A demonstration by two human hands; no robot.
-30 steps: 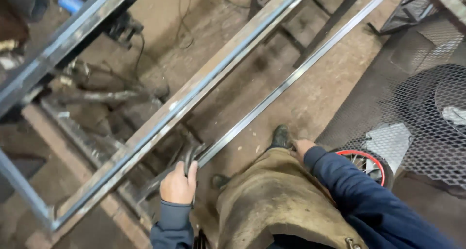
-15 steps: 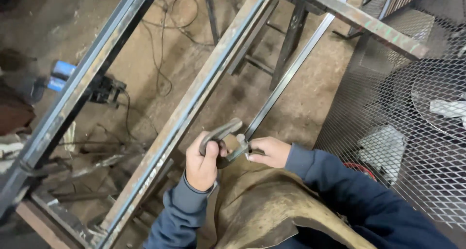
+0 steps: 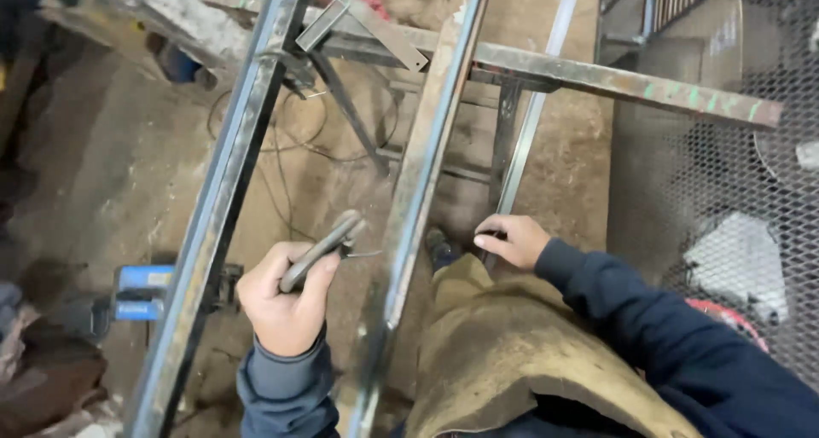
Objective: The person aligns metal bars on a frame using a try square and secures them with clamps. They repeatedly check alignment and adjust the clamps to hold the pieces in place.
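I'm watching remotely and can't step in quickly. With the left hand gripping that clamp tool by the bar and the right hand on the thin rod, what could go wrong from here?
1. The right hand rests on the thin rod close to the steel bar; fingers could get pinched if either shifts.
2. The left hand holds the clamp tool off the bar; it might slip and drop.
3. Cables cross the floor below, a possible trip hazard.

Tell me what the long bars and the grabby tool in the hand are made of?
The long bars look like bare steel: grey, dull shine, rusty brown patches. The clamp tool in the left hand seems metal too, grey and worn. The thin bar under the right hand looks like lighter, shinier steel.
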